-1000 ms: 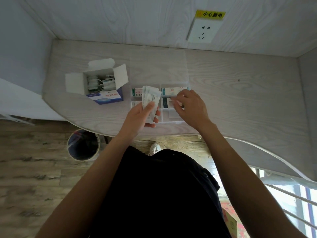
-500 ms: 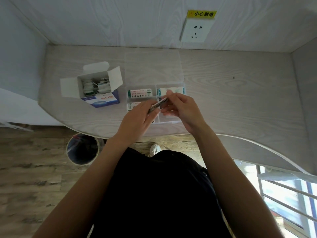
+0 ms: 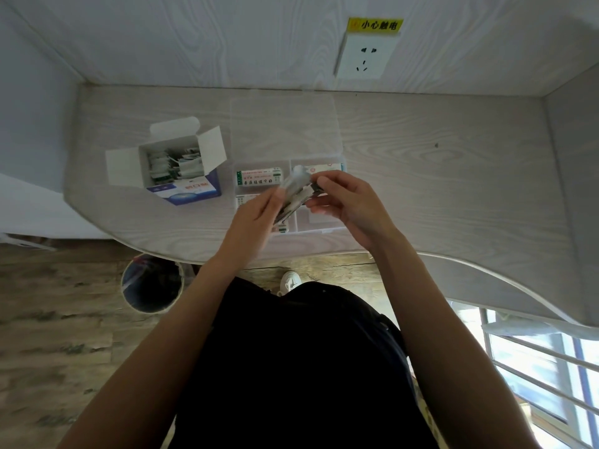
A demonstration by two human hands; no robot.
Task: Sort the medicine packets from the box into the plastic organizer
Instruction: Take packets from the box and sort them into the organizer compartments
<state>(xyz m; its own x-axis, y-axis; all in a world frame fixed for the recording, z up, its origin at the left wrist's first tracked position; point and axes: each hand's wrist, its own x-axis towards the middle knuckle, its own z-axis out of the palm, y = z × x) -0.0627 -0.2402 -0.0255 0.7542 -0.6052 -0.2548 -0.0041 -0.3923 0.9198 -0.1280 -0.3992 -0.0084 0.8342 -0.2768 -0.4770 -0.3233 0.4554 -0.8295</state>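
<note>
Right, we have a small stack of white medicine packets (image 3: pixel 293 197) between both hands, above the clear plastic compartment organizer (image 3: pixel 324 226) at the near table edge. Our left hand (image 3: pixel 256 218) grips the stack's near end, our right hand (image 3: pixel 348 205) pinches its far end. Left of it sits the open white-and-blue cardboard box (image 3: pixel 171 166), packets inside.

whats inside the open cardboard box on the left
The open cardboard box holds a loose jumble of small white and green medicine packets. How many, and what lies beneath them, is hidden.
</note>
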